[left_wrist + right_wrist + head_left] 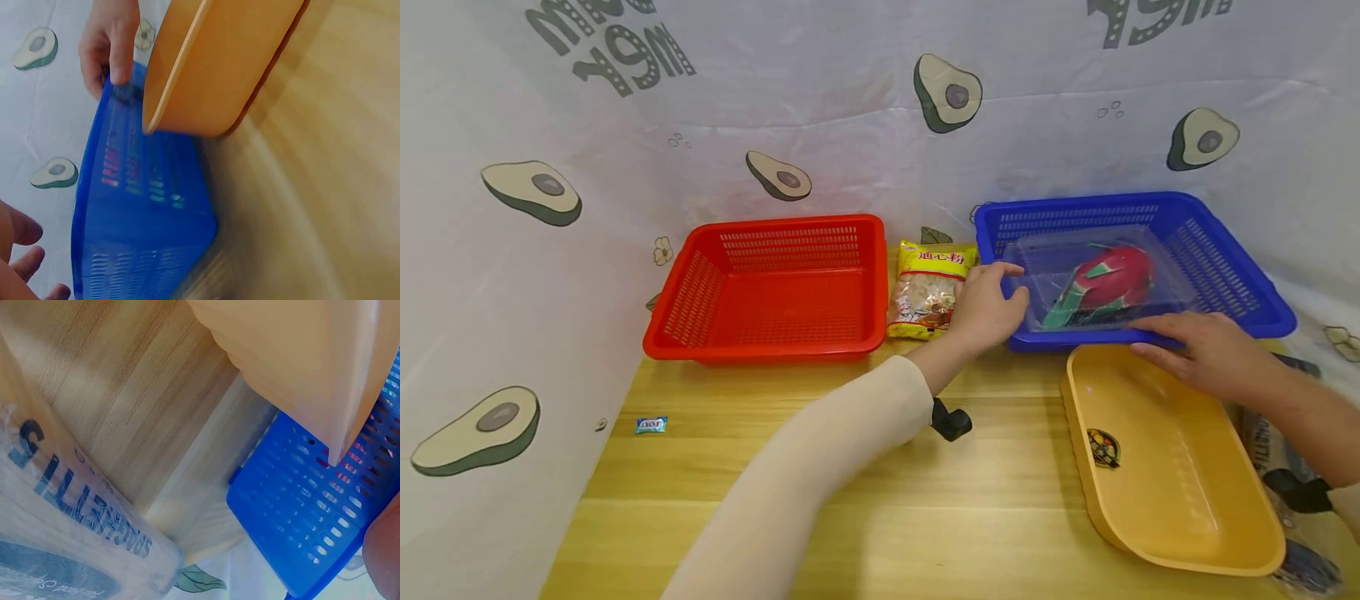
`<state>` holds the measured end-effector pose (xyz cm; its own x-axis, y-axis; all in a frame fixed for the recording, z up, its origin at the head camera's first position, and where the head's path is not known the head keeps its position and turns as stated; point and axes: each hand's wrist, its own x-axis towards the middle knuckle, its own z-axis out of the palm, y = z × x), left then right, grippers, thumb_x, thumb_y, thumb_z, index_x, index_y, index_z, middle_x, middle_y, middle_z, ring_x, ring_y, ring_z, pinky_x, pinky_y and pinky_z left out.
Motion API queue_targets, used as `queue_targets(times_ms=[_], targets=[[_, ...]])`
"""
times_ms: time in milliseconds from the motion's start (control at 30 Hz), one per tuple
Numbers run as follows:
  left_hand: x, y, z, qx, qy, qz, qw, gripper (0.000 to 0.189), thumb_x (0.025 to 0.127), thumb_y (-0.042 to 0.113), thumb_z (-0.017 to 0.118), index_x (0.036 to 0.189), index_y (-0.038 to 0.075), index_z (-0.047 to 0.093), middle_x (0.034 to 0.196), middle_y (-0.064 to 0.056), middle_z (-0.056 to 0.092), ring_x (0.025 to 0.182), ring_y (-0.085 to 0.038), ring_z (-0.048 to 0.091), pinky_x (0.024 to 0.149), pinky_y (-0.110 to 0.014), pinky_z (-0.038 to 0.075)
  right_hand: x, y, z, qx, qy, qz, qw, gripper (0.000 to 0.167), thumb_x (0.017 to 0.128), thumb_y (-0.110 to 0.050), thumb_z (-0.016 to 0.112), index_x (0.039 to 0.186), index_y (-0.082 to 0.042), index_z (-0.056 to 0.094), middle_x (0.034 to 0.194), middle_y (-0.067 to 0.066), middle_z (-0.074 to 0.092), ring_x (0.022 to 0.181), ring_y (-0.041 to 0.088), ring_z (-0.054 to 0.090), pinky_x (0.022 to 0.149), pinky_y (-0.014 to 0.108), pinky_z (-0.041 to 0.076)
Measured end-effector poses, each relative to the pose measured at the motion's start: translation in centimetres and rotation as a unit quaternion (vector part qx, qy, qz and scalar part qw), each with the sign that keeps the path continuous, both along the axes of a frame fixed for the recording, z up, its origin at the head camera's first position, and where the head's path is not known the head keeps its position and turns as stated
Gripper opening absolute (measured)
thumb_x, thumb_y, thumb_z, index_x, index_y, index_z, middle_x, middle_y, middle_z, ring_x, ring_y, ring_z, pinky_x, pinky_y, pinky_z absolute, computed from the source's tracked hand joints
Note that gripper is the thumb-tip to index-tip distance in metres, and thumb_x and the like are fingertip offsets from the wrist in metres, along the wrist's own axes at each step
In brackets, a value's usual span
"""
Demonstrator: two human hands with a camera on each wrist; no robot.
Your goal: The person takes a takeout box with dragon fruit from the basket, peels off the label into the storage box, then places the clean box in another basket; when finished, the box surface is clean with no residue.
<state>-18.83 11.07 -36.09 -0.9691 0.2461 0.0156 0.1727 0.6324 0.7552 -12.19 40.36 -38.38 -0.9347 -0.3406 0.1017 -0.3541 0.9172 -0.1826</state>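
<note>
A blue plastic basket (1240, 267) stands at the back right. Inside it sits a clear plastic box (1030, 246) with a red and green dragon fruit (1116, 275). My left hand (988, 304) is at the basket's left side, thumb and fingers spread; the left wrist view shows its fingertips (28, 262) apart from the rim. My right hand (1213, 354) holds the basket's front rim, thumb outside and fingers over the inner side. Below it stands a yellow-orange tray (1165, 450), tilted over the basket's front in the wrist views.
A red basket (790, 304) stands at the back left, with a yellow bag of pasta (925, 292) between the baskets. A small blue wrapped packet (651, 425) lies front left. On the right is a spaghetti pack (87, 506), partly hidden by the right arm. Patterned cloth hangs behind.
</note>
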Motion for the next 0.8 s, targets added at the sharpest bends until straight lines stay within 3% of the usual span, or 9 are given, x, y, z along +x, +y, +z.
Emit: queue_targets(times_ms=[100,333,633,800], targets=[[1.4,-0.5,-0.6,0.049,0.002,-0.003,0.9988,0.03,0.1,0.029,0.057,0.128,0.025,0.067,0.142,0.003,0.058,0.136,-0.017,0.048,0.108,-0.034,0.041,0.1,0.3,0.0,0.001,-0.003,-0.005,1.0,0.035,0.093,-0.023,0.074,0.123,-0.005,0.071,0.114,0.027,0.073,0.108,0.053,0.063,0.092,0.068,0.038],[4.6,-2.4,-1.8,0.1,-0.01,-0.034,0.9943,0.029,0.099,0.027,0.057,0.126,0.02,0.068,0.138,0.001,0.06,0.134,-0.02,0.049,0.11,-0.037,0.041,0.3,0.7,0.0,0.0,-0.006,-0.004,1.0,0.035,0.093,-0.022,0.074,0.123,-0.004,0.07,0.113,0.028,0.072,0.107,0.053,0.064,0.091,0.069,0.04],[7.7,-5.4,-1.5,0.07,0.023,-0.067,0.995,0.027,0.1,0.031,0.057,0.124,0.024,0.068,0.139,0.003,0.058,0.125,-0.017,0.048,0.101,-0.032,0.044,0.6,1.3,0.5,0.02,-0.048,-0.032,0.9981,0.042,0.095,-0.027,0.072,0.13,-0.004,0.067,0.121,0.031,0.068,0.111,0.056,0.059,0.089,0.073,0.045],[8.5,-8.7,-0.8,0.042,0.075,-0.096,0.9917,0.026,0.099,0.029,0.06,0.124,0.023,0.067,0.139,0.004,0.059,0.126,-0.019,0.047,0.101,-0.035,0.044,0.6,0.7,1.2,0.03,-0.086,-0.049,0.9946,0.05,0.097,-0.036,0.068,0.133,-0.001,0.063,0.127,0.034,0.064,0.117,0.058,0.055,0.095,0.075,0.042]])
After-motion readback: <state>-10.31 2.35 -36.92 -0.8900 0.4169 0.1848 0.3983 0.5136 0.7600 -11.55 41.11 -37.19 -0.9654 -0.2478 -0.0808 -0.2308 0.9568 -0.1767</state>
